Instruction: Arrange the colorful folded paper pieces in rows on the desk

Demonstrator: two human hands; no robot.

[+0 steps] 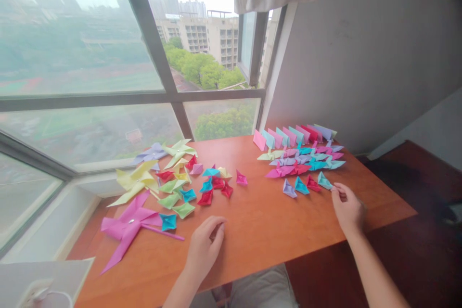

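My right hand (348,208) is at the right of the wooden table, thumb and forefinger pinching the near corner of a light blue paper boat (324,181). That boat is at the right end of a short row with a red boat (313,184), a bright blue boat (301,186) and a lilac boat (289,188). Near the table's front edge, my left hand (206,243) rests with loosely bent fingers, thumb apart from them and nothing visible between. Left of it are a magenta paper pinwheel (139,221) and a blue paper boat (168,222).
Mixed paper boats (184,210) lie in a loose cluster on the table's left half, beside yellow pinwheels (139,180). Folded paper cranes (299,169) stand in rows at the right, with upright folded papers (288,135) behind. Windows border the table's far and left sides.
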